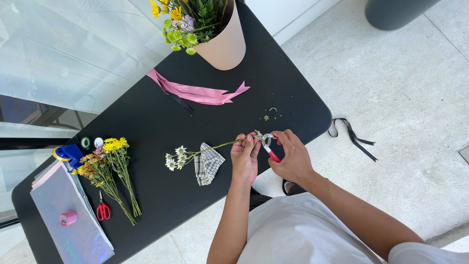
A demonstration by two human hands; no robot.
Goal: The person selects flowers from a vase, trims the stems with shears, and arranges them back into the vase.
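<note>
My left hand [245,155] pinches the green stem of a sprig of small white flowers [177,158], which lies across the black table [161,122] with its blooms to the left. My right hand [292,157] grips red-handled pruning shears [267,143], whose metal jaws sit at the stem's cut end, right beside my left fingers. A checked cloth [207,165] lies under the stem just left of my left hand. Small green stem cuttings [269,114] are scattered on the table beyond the shears.
A beige pot of yellow and green flowers [220,36] stands at the far edge, with pink ribbon [195,91] before it. At the left lie a bunch of yellow and orange flowers [110,168], red scissors [103,210], iridescent sheets [73,220], tape rolls [67,218]. Black ribbon [354,139] lies on the floor.
</note>
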